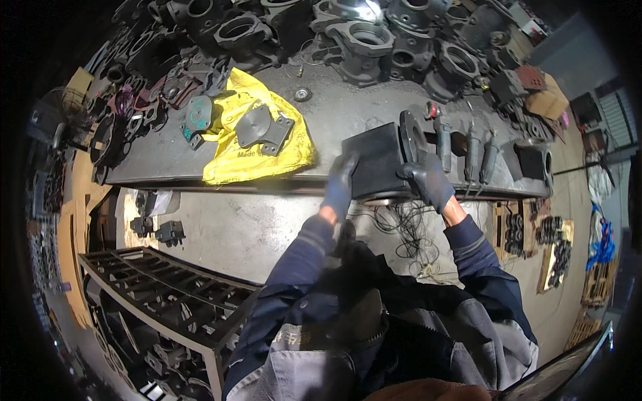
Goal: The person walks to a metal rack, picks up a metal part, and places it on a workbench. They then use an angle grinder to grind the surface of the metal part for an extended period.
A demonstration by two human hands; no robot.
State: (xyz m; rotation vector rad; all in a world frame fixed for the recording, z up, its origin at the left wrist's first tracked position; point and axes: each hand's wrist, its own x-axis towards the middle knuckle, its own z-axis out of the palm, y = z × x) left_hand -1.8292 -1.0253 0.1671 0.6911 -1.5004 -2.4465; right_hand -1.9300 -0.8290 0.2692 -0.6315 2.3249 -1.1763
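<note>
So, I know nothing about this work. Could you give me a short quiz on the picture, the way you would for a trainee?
1. Multiple choice: what colour is the sack lying on the bench?
A) Blue
B) Yellow
C) Red

2. True or false: the dark rectangular part is between the left hand and the right hand.

3. Name it: which of the two hands is nearer to the grey cylindrical tools?

Key:
1. B, yellow.
2. True; one hand is at each side of it.
3. The right hand.
</note>
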